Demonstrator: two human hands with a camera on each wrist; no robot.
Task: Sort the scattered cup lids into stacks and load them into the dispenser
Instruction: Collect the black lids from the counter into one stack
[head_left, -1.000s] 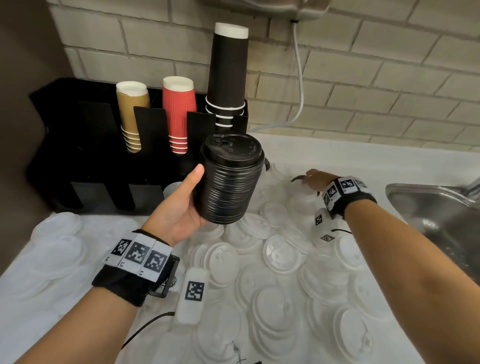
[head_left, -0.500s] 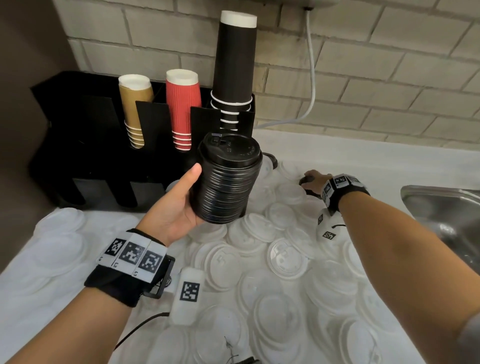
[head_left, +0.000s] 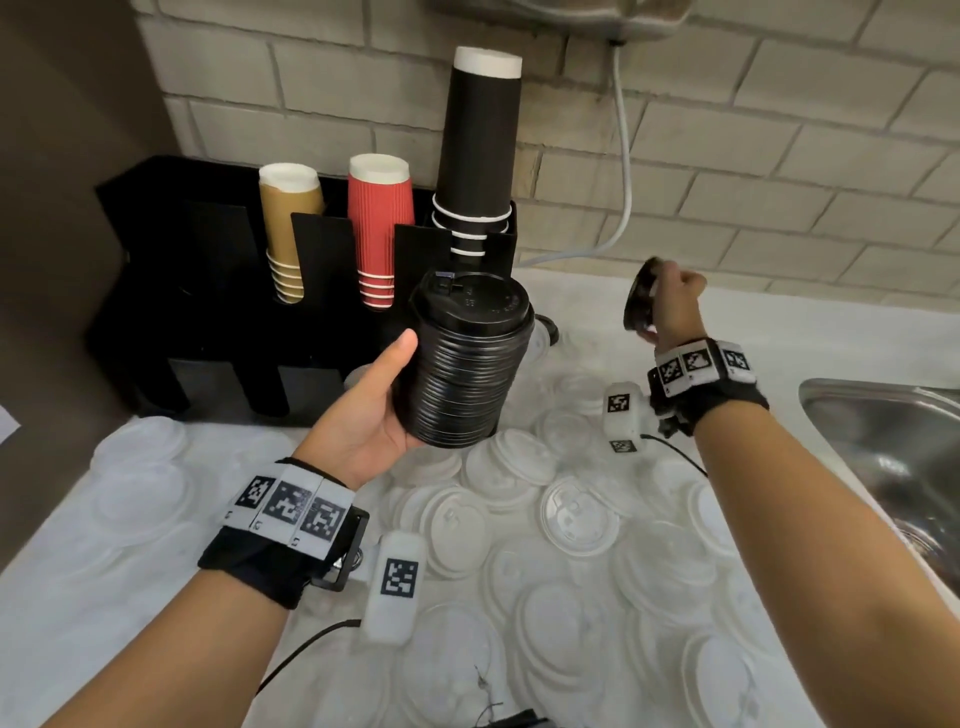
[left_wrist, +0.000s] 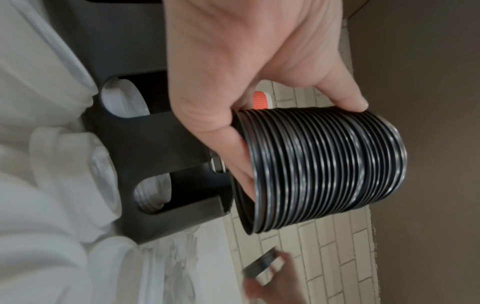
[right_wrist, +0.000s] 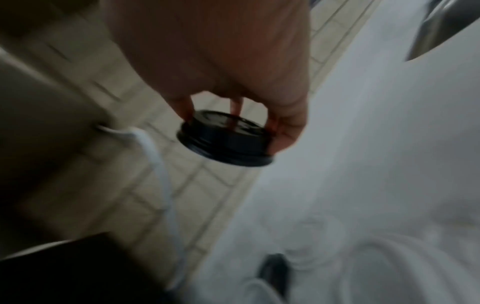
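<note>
our left hand (head_left: 363, 415) grips ribbed black lid stack (head_left: 462, 364) near the dispenser (head_left: 218, 291); right hand (head_left: 672, 306) pinches one glossy black lid (head_left: 638, 301) above scattered white lids (head_left: 576, 514), steel sink (head_left: 893, 447) right.

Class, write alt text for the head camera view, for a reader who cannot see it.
The left hand grips a tall stack of black lids while the right hand holds a single black lid raised above a counter strewn with white lids. Behind stands a black dispenser holding paper cups.
</note>
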